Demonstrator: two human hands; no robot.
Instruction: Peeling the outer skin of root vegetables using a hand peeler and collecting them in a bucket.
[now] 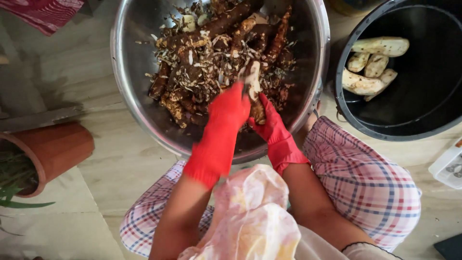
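Observation:
Both my hands wear red rubber gloves and work over a large steel bowl [130,72]. My right hand [270,123] grips the lower end of a partly peeled brown root [253,84], whose white flesh shows at the top. My left hand [226,113] is blurred and pressed against the same root from the left, fingers curled. Whether it holds a tool I cannot make out. The bowl is full of unpeeled brown roots [216,29] and several loose peel scraps [202,72].
A black bucket [428,110] at the right holds several peeled white roots [373,60]. A terracotta pot [57,149] with a plant lies at the left. My knees in checked cloth [370,188] flank the bowl. A white tray [450,163] sits at the right edge.

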